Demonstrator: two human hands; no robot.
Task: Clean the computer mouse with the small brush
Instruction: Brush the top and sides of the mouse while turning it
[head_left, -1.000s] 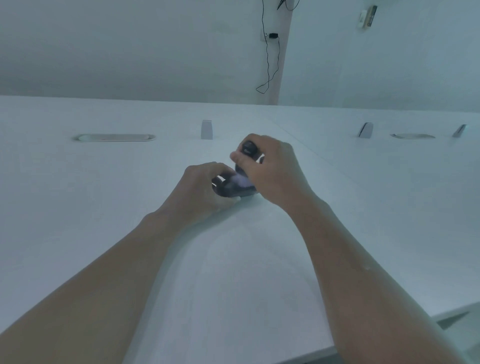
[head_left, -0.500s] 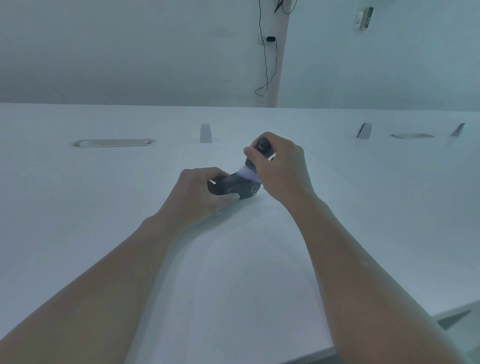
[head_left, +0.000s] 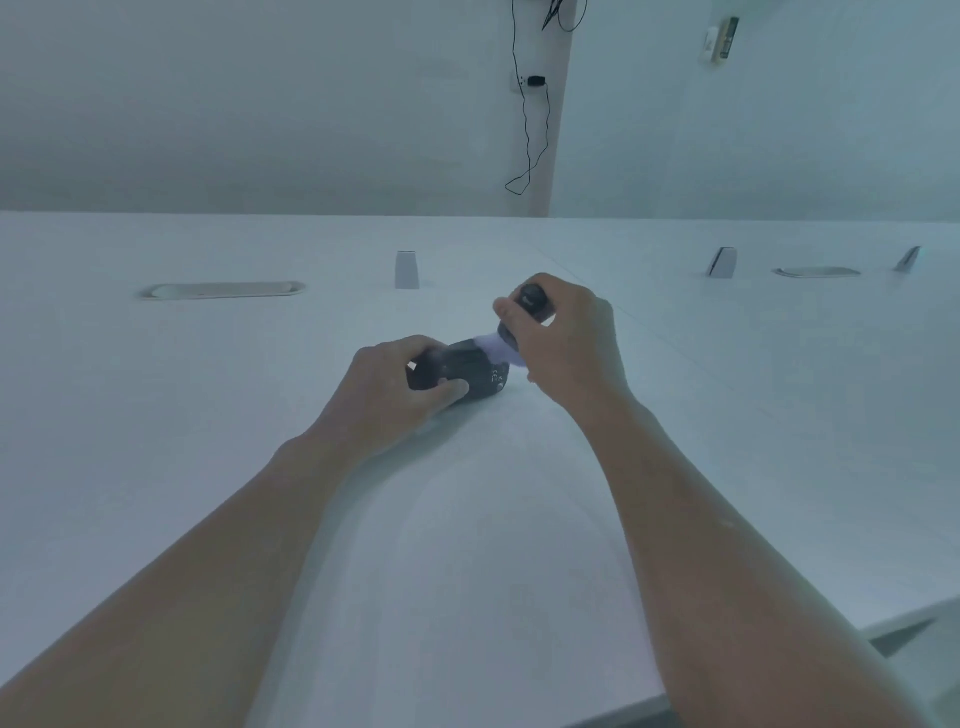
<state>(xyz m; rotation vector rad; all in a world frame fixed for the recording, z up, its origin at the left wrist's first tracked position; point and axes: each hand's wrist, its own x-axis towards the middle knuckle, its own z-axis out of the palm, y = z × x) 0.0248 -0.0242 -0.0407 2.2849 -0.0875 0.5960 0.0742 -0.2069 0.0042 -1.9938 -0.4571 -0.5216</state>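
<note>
Lying crosswise: mouse (head_left: 462, 371); brush (head_left: 511, 332) atop

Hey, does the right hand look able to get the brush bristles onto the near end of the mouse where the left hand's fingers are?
Probably not yet. The left hand wraps that end of the mouse; the right hand has the brush on the exposed far end.

I see a wide white table (head_left: 156, 415) filling the lower frame | oval cable grommet (head_left: 223, 290) left of centre, another (head_left: 815, 272) at right | small upright brackets (head_left: 407, 269) along the middle band | pale walls above, black cable (head_left: 530, 130) hanging at upper centre | dim, bluish, even light
</note>
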